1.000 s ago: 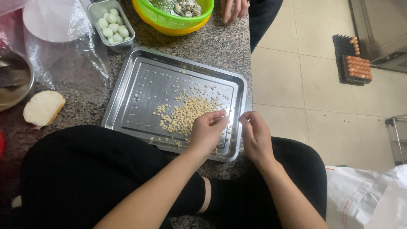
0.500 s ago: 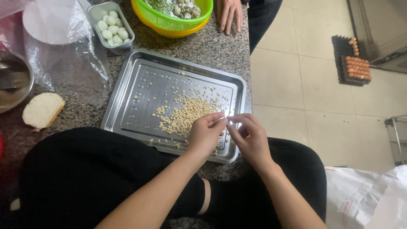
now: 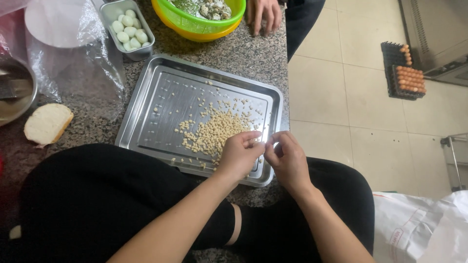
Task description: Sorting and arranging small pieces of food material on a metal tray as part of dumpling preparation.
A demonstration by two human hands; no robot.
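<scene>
Your right hand (image 3: 288, 158) has drawn in toward your left hand (image 3: 240, 153) since a second ago, and the two now meet fingertip to fingertip over the near right corner of the steel tray (image 3: 161, 87). Both hands have their fingers curled and pressed together at the tips, seemingly pinching something small between them, though it is too tiny to make out. Just left of your left hand, a heap of pale kernels (image 3: 214, 132) lies on the tray floor, with loose ones scattered around it. The tray sits on the speckled stone surface (image 3: 243, 53). Beyond it stand a small metal tin of peeled white eggs (image 3: 127, 27) and a green bowl nested in a yellow one (image 3: 197, 18), beside which another person's hand (image 3: 263, 12) rests. A piece of bread (image 3: 47, 122) lies well to the left, near crumpled clear plastic (image 3: 73, 58).
</scene>
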